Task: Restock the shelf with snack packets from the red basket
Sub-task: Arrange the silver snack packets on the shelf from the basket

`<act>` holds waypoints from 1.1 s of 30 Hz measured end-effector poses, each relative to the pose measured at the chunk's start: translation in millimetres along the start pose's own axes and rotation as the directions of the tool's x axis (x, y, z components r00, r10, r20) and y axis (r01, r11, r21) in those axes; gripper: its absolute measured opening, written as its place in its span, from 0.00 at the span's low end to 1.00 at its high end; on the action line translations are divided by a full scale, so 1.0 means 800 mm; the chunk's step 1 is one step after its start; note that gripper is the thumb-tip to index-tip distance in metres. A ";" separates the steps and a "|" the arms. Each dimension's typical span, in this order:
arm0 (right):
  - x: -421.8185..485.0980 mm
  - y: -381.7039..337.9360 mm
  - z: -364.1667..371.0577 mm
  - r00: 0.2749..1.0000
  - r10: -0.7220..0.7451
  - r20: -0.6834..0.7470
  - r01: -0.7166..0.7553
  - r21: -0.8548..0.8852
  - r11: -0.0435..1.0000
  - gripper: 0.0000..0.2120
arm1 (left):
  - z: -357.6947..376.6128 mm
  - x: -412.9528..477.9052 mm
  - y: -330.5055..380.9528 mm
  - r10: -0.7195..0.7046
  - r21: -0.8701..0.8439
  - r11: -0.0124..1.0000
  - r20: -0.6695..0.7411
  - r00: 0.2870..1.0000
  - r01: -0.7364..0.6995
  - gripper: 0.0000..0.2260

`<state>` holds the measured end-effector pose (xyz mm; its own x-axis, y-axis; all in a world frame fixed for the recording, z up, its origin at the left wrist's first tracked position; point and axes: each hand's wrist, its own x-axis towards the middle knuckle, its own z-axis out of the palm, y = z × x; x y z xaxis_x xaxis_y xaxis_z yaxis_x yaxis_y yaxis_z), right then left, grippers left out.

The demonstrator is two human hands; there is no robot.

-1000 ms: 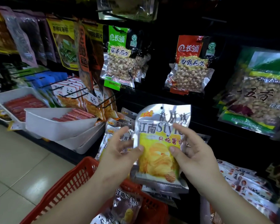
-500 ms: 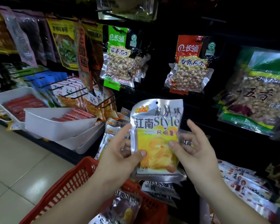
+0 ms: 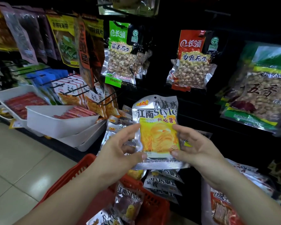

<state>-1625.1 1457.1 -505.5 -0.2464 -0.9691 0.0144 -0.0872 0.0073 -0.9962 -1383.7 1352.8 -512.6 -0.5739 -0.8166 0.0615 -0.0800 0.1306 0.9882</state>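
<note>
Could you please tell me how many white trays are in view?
3 white trays: a far-left tray, a front tray beside it, a lower tray under that; more may be hidden.

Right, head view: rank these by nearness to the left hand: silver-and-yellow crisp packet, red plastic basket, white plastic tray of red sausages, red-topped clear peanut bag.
1. Silver-and-yellow crisp packet, gripped by the left hand.
2. Red plastic basket, just below it.
3. White plastic tray, to the left.
4. Red-topped peanut bag, hanging upper right.
</note>
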 end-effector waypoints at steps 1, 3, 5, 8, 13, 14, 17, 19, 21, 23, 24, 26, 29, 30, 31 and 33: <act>0.000 0.002 0.000 1.000 -0.005 -0.025 0.004 -0.032 0.999 0.34 | 0.000 -0.001 0.000 0.004 0.022 1.000 0.017 1.000 -0.005 0.36; -0.001 0.005 0.005 0.998 -0.023 -0.052 0.017 -0.111 0.994 0.32 | 0.002 -0.003 0.000 0.009 0.050 0.999 0.020 1.000 -0.010 0.38; 0.000 0.008 0.006 0.998 -0.034 -0.047 0.027 -0.146 0.989 0.32 | 0.005 -0.002 0.000 0.004 0.025 1.000 -0.029 1.000 -0.003 0.37; 0.001 0.008 0.001 1.000 -0.010 0.019 0.013 -0.127 0.992 0.37 | 0.009 -0.001 -0.001 -0.012 -0.037 0.999 -0.092 0.996 0.009 0.35; -0.001 0.009 0.010 0.994 -0.019 -0.103 -0.013 -0.300 0.954 0.34 | 0.019 -0.007 -0.006 -0.010 -0.010 1.000 -0.039 0.999 0.009 0.34; -0.002 0.007 0.013 0.988 -0.058 -0.141 -0.003 -0.399 0.917 0.33 | 0.021 -0.008 -0.006 0.001 0.046 0.999 -0.075 0.997 0.002 0.33; -0.013 -0.005 0.031 0.988 -0.133 -0.080 0.085 -0.441 0.893 0.26 | 0.033 -0.011 -0.008 0.084 0.133 0.989 -0.120 0.989 -0.068 0.30; -0.019 -0.009 0.047 0.998 -0.059 0.039 0.064 -0.160 0.985 0.24 | 0.047 -0.019 -0.009 0.158 0.113 0.982 -0.026 0.987 -0.154 0.29; -0.021 -0.007 0.057 0.996 0.020 0.082 -0.025 0.069 0.997 0.22 | 0.062 -0.027 -0.012 0.223 0.127 0.965 0.078 0.972 -0.231 0.24; -0.016 -0.004 0.056 0.998 0.060 0.004 -0.060 0.148 0.987 0.19 | 0.070 -0.028 -0.018 0.266 0.183 0.939 0.155 0.952 -0.292 0.18; -0.012 -0.001 0.054 0.996 0.073 -0.048 -0.064 0.158 0.985 0.19 | 0.071 -0.029 -0.020 0.286 0.216 0.922 0.185 0.940 -0.323 0.15; -0.006 0.009 0.049 0.985 0.085 -0.147 -0.066 0.131 0.989 0.20 | 0.072 -0.031 -0.020 0.322 0.242 0.894 0.239 0.916 -0.377 0.11; -0.001 0.017 0.048 0.973 0.052 -0.223 -0.041 0.054 0.998 0.26 | 0.067 -0.026 -0.013 0.245 0.113 0.958 0.146 0.958 -0.262 0.09; -0.001 0.017 0.047 0.974 0.033 -0.225 -0.032 0.008 0.999 0.28 | 0.061 -0.019 -0.014 0.227 0.096 0.969 0.042 0.973 -0.230 0.09; -0.001 0.015 0.045 0.975 0.019 -0.220 -0.027 -0.035 0.999 0.29 | 0.053 -0.011 -0.014 0.223 0.134 0.968 -0.079 0.972 -0.212 0.09; -0.001 0.010 0.041 0.980 -0.016 -0.199 0.001 -0.075 0.997 0.31 | 0.033 0.001 -0.009 0.203 0.226 0.963 -0.257 0.945 -0.145 0.12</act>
<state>-1594.2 1450.0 -516.0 -0.4321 -0.9006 0.0474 -0.1593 0.0245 -0.9869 -1405.2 1365.7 -523.5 -0.3494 -0.8895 0.2944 -0.1775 0.3714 0.9114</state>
